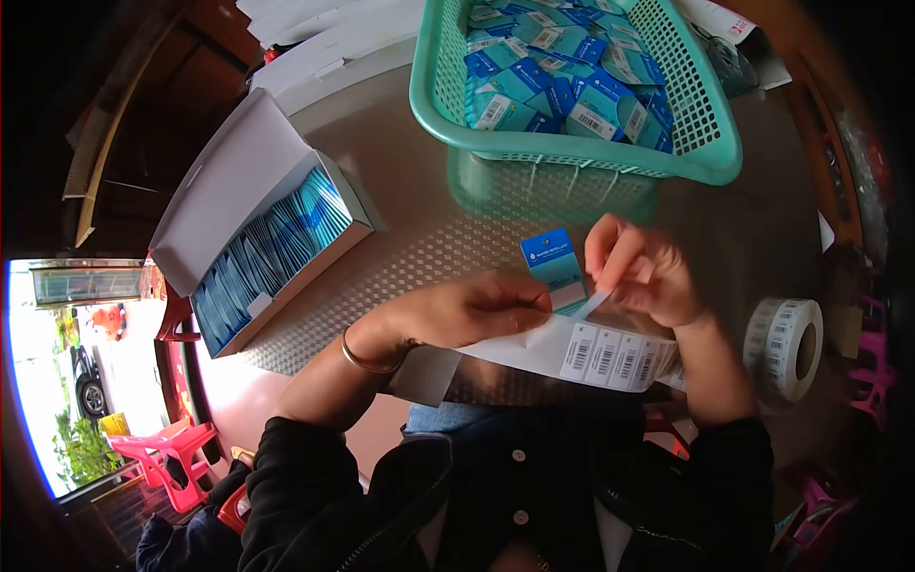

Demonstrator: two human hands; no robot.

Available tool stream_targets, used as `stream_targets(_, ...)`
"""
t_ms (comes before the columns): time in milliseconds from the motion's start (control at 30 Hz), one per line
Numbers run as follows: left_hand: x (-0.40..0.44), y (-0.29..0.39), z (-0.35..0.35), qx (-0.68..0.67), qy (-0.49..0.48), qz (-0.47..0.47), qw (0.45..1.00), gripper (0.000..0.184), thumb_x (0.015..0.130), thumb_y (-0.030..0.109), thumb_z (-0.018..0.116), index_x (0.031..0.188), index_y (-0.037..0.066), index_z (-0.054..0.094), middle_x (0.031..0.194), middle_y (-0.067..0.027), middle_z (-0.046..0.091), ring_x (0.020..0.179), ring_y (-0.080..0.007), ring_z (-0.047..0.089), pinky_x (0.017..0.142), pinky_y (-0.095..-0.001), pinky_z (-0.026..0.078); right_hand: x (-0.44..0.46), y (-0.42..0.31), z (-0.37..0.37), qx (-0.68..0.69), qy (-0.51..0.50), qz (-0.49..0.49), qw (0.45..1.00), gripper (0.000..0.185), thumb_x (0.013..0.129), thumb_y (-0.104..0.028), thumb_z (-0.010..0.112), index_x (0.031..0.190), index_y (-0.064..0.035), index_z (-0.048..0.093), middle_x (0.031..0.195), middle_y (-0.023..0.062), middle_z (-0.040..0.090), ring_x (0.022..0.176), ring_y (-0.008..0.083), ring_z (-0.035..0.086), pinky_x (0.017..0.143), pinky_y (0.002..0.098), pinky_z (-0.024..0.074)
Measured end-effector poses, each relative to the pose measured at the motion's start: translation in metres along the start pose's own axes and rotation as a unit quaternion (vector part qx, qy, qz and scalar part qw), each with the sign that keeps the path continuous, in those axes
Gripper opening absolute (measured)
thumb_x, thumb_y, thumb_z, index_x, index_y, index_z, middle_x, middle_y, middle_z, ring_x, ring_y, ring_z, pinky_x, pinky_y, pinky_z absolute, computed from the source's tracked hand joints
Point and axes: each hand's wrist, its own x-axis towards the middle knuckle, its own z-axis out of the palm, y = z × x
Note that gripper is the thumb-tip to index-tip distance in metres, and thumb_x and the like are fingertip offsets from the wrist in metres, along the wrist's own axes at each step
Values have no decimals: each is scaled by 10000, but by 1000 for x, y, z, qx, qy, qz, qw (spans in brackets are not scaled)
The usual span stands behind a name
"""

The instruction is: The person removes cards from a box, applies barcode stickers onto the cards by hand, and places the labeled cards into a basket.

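My left hand [491,307] is closed at the free end of a strip of barcode labels [602,358], its fingertips pinched together beside a blue packet. A small whitish sticker [595,303] is between the thumb and finger of my right hand [643,272], just above the strip. Behind both hands the blue and teal packet [550,257] lies on the metal table, its lower part partly covered by the fingers and the sticker. From the strip, printed labels run right beneath my right wrist toward a label roll [793,350].
A green plastic basket [581,153] full of blue packets with barcode labels stands at the back. To the left, an open white box [243,172] holds a tight row of packets. White cartons [334,57] lie behind it. Pink stools [172,458] are on the floor.
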Motion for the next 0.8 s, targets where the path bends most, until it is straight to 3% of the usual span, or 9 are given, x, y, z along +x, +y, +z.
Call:
stream_targets(67, -3, -1, 4, 56, 7, 19, 998, 189, 993, 161, 516, 1054, -4, 584, 869, -74, 584, 785, -149, 556, 711, -314, 451, 0, -3, -7, 25, 44, 62, 997, 124, 894, -47, 677, 1007, -67, 631, 973, 14, 574, 814, 53, 551, 707, 201, 444)
stream_targets(100, -5, 4, 7, 129, 16, 10, 991, 155, 956, 128, 554, 1043, 5, 589, 857, -126, 598, 759, -249, 610, 693, -366, 480, 1, -1, -7, 8, 75, 75, 994, 107, 907, -57, 663, 1007, -58, 625, 946, 6, 579, 794, 47, 548, 693, 191, 442)
stream_targets(200, -8, 6, 22, 289, 119, 83, 946, 137, 900, 156, 594, 949, 29, 583, 814, -168, 602, 717, -335, 627, 609, -446, 486, 6, 8, -5, -36, 150, 118, 981, 87, 938, -86, 629, 1008, -38, 610, 874, -14, 591, 749, 32, 538, 654, 169, 437)
stream_targets(233, -7, 7, 25, 343, 137, 89, 925, 134, 831, 119, 625, 906, 28, 561, 833, -151, 589, 722, -329, 640, 587, -449, 501, 8, 9, -4, -44, 164, 136, 976, 91, 944, -94, 623, 1010, -34, 605, 855, -19, 593, 747, 30, 536, 645, 166, 436)
stream_targets(333, -7, 5, 29, 409, 154, 75, 896, 144, 816, 64, 624, 950, 33, 579, 907, -125, 601, 752, -327, 628, 618, -418, 506, 8, 8, -3, -58, 167, 168, 970, 102, 950, -100, 610, 1027, -35, 593, 847, -18, 594, 741, 24, 531, 628, 165, 437)
stream_targets(433, -6, 3, 32, 446, 169, 90, 874, 207, 762, 115, 669, 878, 21, 526, 867, -120, 555, 675, -322, 637, 564, -418, 514, 1, 7, 0, -42, 185, 200, 961, 115, 951, -89, 597, 1054, -40, 583, 855, -16, 594, 740, 21, 528, 623, 170, 442)
stream_targets(633, -12, 8, 34, 395, 118, 45, 910, 155, 835, 145, 617, 908, 44, 524, 815, -113, 582, 707, -317, 645, 569, -402, 518, -10, 10, 10, -49, 205, 172, 962, 122, 943, -86, 609, 1054, -43, 588, 861, -24, 599, 748, 16, 528, 646, 171, 440)
stream_targets(800, -14, 5, 36, 413, 33, 76, 907, 133, 853, 162, 581, 929, 54, 569, 885, -84, 601, 736, -286, 638, 578, -394, 509, 3, 6, 10, -70, 188, 156, 967, 96, 921, -83, 651, 995, -35, 614, 850, -31, 612, 756, 17, 536, 677, 183, 442)
